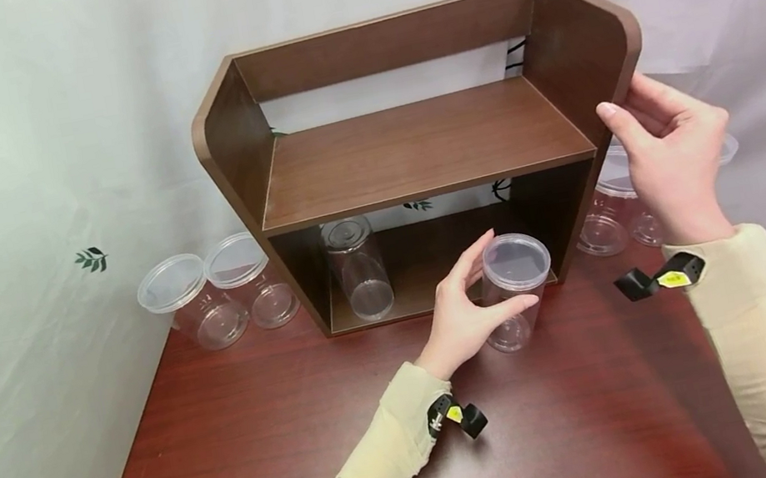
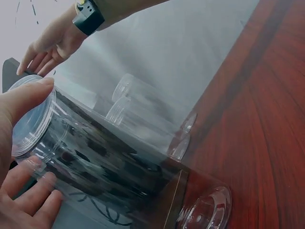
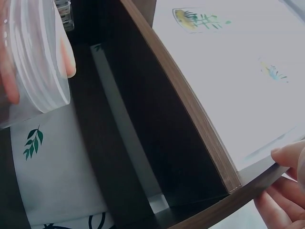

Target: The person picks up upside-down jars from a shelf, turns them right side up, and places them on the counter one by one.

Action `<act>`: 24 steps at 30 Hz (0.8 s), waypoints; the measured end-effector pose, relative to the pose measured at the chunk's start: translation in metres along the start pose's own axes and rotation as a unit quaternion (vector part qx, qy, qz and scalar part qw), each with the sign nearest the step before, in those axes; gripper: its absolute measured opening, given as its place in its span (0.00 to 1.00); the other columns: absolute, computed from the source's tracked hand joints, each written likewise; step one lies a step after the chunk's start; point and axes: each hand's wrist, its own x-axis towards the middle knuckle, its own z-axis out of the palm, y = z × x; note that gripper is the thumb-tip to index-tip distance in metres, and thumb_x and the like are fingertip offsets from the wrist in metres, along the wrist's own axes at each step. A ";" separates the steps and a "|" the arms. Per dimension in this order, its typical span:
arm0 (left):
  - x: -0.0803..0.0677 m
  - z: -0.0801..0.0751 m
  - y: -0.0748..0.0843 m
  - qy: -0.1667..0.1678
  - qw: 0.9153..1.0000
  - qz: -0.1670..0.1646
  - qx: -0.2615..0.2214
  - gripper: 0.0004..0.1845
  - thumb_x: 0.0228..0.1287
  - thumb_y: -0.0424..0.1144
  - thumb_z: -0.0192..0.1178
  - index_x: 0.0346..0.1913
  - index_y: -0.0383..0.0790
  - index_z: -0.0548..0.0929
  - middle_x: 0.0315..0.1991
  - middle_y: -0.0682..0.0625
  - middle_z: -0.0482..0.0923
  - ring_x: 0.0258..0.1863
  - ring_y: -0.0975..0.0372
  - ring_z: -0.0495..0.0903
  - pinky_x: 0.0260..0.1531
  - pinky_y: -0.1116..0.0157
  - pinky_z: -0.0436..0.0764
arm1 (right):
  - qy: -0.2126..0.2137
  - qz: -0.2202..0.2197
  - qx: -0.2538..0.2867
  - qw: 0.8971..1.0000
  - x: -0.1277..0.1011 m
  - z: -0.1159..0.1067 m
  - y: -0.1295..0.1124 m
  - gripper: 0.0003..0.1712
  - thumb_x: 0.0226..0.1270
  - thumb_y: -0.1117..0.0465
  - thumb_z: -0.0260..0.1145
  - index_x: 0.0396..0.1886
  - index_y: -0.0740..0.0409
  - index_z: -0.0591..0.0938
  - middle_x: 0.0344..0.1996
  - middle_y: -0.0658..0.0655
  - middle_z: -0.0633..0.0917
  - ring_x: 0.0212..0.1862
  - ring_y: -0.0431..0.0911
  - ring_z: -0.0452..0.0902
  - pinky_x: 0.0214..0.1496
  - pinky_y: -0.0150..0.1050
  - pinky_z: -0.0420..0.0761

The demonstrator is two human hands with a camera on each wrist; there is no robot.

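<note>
Around the upper part of a clear lidded jar [image 1: 517, 276] curls my left hand [image 1: 467, 309], thumb on the near side and fingers behind. The jar is upright at the front right of the brown shelf unit [image 1: 428, 143]; in the left wrist view the jar's base [image 2: 207, 210] is near the tabletop, and I cannot tell if it touches. My right hand [image 1: 679, 147] pinches the front edge of the unit's right side panel, thumb on one face and fingers on the other. Inside the lower compartment, at its left, stands another clear jar [image 1: 358, 268].
Two clear jars [image 1: 192, 305] with lids stand left of the unit. More clear jars [image 1: 601, 223] stand at its right, partly behind my right hand. The dark red table [image 1: 275, 460] reaches to the white cloth walls [image 1: 5, 209].
</note>
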 end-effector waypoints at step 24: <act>-0.022 -0.089 0.022 0.147 0.984 0.041 0.093 0.44 0.45 0.34 0.84 0.69 0.46 0.77 0.64 0.55 0.78 0.64 0.59 0.76 0.64 0.56 0.73 | 0.017 0.023 0.014 0.999 -0.001 0.004 -0.003 0.26 0.49 0.73 0.82 0.51 0.63 0.89 0.43 0.60 0.89 0.44 0.45 0.88 0.53 0.31 0.82</act>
